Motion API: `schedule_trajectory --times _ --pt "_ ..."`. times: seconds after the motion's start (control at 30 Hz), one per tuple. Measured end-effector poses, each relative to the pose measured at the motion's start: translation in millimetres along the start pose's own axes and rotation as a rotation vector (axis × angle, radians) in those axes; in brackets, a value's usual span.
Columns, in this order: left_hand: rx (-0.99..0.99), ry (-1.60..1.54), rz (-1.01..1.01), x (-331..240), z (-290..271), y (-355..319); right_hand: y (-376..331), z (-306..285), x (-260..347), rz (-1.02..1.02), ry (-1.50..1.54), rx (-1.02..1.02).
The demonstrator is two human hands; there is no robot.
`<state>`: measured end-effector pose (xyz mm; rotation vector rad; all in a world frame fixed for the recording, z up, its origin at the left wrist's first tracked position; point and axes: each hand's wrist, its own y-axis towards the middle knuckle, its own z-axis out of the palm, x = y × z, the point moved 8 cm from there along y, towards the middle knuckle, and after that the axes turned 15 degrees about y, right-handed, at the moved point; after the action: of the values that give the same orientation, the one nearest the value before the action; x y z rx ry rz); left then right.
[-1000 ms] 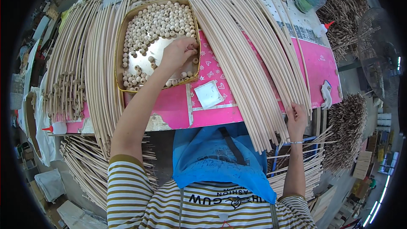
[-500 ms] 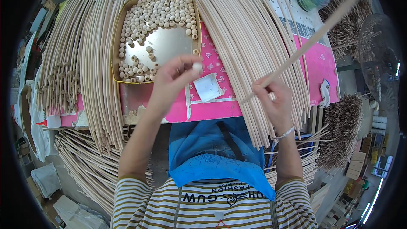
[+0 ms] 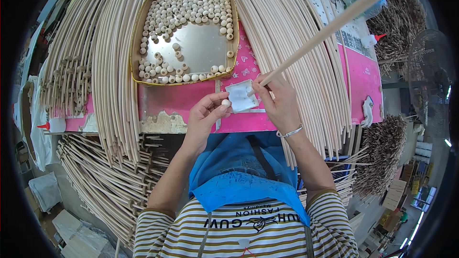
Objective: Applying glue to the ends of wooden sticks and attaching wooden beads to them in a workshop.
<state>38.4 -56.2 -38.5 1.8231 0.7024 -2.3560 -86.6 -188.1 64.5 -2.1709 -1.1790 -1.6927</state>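
In the left grip [image 3: 202, 117], a pale bead [image 3: 225, 102] protrudes.

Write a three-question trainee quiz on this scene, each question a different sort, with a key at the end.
1. Which hand, left or right, holds the single round bead?
2. True or false: the bead tray lies between sticks on its left and sticks on its right.
3. Fill in the blank: the right hand grips a long wooden stick, and the stick's lower end is at the white, square ____.

Key:
1. The left hand, between thumb and fingers.
2. True.
3. Dish.
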Motion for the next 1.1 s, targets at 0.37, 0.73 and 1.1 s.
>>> schedule_trajectory --times 0.37,0.73,1.1 --pt "0.041 -0.286 -0.115 9.0 13.1 7.7 -9.5 -34.0 -0.4 0.057 0.325 -0.189" --pt "0.09 -0.49 -0.225 7.1 27.2 5.4 -18.4 -28.2 -1.1 0.082 0.544 -0.222" --pt "0.153 -0.442 -0.218 0.0 35.5 -5.4 -26.8 -21.0 2.1 0.054 0.584 -0.219"
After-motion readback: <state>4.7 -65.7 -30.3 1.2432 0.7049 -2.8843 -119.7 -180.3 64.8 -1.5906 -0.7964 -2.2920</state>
